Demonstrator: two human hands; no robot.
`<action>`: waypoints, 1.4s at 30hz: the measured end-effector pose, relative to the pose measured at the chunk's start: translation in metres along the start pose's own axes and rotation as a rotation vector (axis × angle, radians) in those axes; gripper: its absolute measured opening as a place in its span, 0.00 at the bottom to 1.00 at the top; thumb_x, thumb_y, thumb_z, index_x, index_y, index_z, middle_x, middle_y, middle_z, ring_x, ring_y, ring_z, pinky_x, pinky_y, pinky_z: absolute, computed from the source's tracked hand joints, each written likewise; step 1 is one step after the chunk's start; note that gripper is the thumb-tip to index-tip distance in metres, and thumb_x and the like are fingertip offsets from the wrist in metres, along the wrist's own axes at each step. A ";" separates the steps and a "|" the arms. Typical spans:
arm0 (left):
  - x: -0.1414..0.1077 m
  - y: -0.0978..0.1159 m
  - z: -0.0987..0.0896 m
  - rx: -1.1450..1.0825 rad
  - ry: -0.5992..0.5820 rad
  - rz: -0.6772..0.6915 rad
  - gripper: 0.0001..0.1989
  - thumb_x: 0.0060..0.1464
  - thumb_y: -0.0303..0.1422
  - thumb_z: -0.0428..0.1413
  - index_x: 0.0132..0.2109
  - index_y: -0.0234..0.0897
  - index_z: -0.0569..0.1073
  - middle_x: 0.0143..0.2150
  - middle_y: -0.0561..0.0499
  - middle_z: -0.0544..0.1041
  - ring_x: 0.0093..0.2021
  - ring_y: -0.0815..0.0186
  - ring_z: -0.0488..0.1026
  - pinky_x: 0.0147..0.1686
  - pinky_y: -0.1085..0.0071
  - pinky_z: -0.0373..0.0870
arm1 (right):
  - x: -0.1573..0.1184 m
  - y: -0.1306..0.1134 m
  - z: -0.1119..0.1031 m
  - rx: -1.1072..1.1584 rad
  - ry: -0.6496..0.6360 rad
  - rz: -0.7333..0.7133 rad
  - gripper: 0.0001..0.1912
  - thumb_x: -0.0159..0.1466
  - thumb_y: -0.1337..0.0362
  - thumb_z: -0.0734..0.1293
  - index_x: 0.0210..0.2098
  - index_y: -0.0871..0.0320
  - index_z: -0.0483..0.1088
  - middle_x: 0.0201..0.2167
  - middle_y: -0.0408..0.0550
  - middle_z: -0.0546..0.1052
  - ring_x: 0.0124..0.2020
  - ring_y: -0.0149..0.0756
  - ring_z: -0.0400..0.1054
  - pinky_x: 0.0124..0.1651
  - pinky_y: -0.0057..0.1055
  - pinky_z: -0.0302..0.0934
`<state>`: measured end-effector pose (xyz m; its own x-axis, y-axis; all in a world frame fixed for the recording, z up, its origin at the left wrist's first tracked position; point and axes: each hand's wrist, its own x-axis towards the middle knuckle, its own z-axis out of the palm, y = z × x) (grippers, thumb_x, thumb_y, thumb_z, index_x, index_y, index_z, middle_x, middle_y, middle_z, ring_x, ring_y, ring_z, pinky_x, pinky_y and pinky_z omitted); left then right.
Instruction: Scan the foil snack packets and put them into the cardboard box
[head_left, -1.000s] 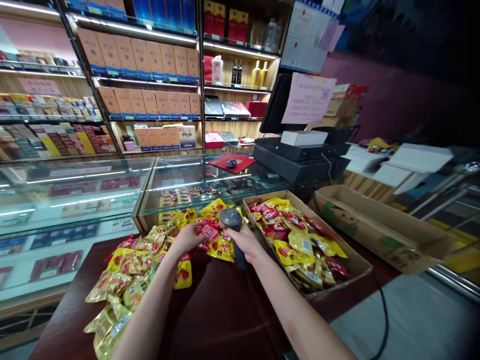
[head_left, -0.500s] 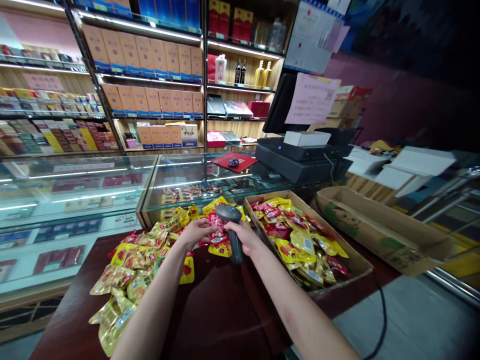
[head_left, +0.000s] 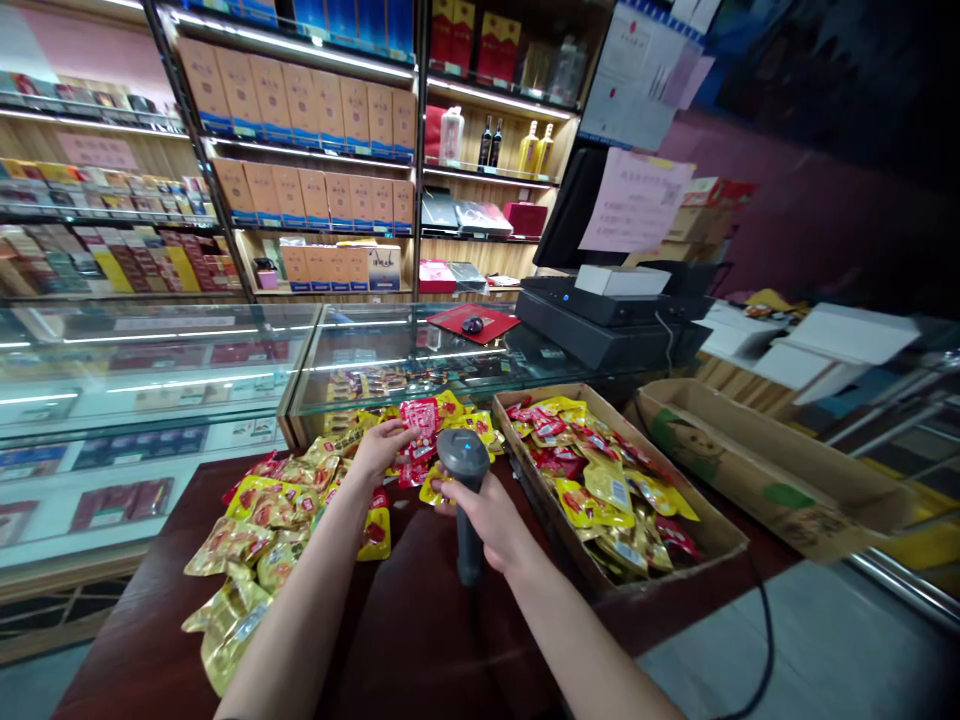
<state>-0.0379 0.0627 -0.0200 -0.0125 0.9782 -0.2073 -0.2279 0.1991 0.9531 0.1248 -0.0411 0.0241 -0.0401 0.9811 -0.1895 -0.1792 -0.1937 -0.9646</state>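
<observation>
Above the counter (head_left: 442,620), your right hand (head_left: 484,522) is clamping a barcode scanner (head_left: 463,455) beside the red sachet (head_left: 420,425) your left hand (head_left: 381,450) is pinching.

A heap of foil snack sachets (head_left: 274,520) lies on the wooden counter (head_left: 420,640), left of a shallow cardboard tray (head_left: 679,480) holding more sachets. A long cardboard box lid (head_left: 757,470) sits right of the tray, and a glass display case (head_left: 150,370) stands behind the heap.
</observation>
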 end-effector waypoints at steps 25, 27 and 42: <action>0.002 0.005 0.001 -0.003 0.000 0.065 0.25 0.33 0.42 0.67 0.41 0.35 0.77 0.35 0.49 0.78 0.30 0.70 0.73 0.24 0.78 0.66 | -0.047 -0.005 0.017 0.007 -0.208 0.073 0.20 0.51 0.52 0.70 0.32 0.60 0.63 0.18 0.37 0.66 0.17 0.32 0.68 0.16 0.26 0.62; 0.003 0.004 0.000 0.002 -0.008 0.072 0.25 0.33 0.42 0.67 0.41 0.35 0.77 0.35 0.49 0.78 0.30 0.69 0.73 0.24 0.78 0.67 | -0.048 -0.006 0.017 0.016 -0.208 0.076 0.20 0.51 0.52 0.70 0.32 0.60 0.63 0.18 0.37 0.66 0.17 0.32 0.68 0.15 0.26 0.62; -0.006 0.012 0.013 -0.002 -0.069 0.108 0.26 0.33 0.42 0.67 0.42 0.34 0.78 0.36 0.47 0.79 0.33 0.64 0.74 0.30 0.73 0.70 | -0.041 -0.001 0.015 0.029 -0.198 0.046 0.19 0.50 0.52 0.71 0.29 0.60 0.63 0.20 0.38 0.65 0.18 0.31 0.68 0.14 0.25 0.62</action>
<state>-0.0280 0.0598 -0.0044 0.0297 0.9957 -0.0878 -0.2307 0.0923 0.9686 0.1121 -0.0815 0.0359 -0.2410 0.9515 -0.1912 -0.2007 -0.2416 -0.9494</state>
